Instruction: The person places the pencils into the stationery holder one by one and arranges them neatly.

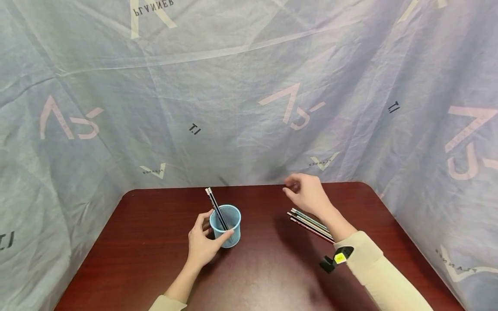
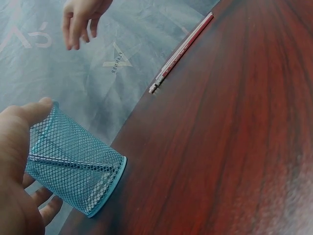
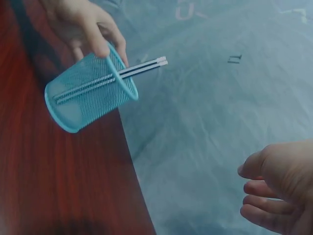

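Observation:
A light blue mesh pencil cup (image 1: 232, 239) stands upright on the table, and my left hand (image 1: 203, 242) holds it around the side, with the thumb near the rim. Two dark pencils (image 1: 215, 204) lean inside it, their white ends sticking out past the rim. My right hand (image 1: 307, 192) is raised above the table to the right of the cup, its fingers loosely bent and nothing between them. Below its wrist lies a bundle of several pencils (image 1: 309, 224), partly hidden by the forearm. In the right wrist view the right hand (image 3: 281, 188) shows empty too.
The dark red wooden table (image 1: 136, 233) has rounded far corners. Grey printed cloth (image 1: 218, 86) hangs behind it and along both sides. A black strap with a yellow-marked device (image 1: 340, 258) is on the right wrist.

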`<state>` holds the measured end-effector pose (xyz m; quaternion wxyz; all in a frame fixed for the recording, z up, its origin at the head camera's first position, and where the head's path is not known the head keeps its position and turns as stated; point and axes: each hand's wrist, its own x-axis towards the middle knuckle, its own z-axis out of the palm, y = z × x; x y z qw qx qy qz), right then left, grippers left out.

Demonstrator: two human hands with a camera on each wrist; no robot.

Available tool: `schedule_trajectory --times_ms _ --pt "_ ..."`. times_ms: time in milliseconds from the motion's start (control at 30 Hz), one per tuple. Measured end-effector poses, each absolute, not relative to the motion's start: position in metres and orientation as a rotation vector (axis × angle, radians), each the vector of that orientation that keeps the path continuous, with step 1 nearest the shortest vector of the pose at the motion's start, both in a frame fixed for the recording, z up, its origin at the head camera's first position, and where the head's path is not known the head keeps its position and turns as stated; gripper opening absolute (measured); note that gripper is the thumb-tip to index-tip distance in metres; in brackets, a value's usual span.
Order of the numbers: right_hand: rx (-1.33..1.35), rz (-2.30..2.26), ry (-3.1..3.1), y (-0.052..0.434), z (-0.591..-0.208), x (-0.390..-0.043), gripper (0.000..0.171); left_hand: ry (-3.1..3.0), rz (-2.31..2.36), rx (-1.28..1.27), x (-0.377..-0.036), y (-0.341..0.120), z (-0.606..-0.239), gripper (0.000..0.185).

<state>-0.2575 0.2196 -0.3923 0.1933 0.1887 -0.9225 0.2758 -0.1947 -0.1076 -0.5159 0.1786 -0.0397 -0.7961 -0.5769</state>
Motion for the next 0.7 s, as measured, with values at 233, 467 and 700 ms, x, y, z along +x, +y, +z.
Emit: schedule_trajectory --times_ms 233,467,700 --pt "0.518 0.679 -2.618 0.252 -0.409 -0.245 0.010 -2.244 -1.618 -0.110 -0.196 -0.109 -0.517 0.079" --pt "0.521 0.647 -2.684 0.283 -0.432 -0.226 0.011 -2.249 -1.635 -0.136 -0.198 -0.108 -0.515 0.079" --pt "0.481 0.639 -2.757 0.302 -0.463 -0.213 0.011 -2.239 -1.639 -0.148 -0.196 -0.108 -0.518 0.078"
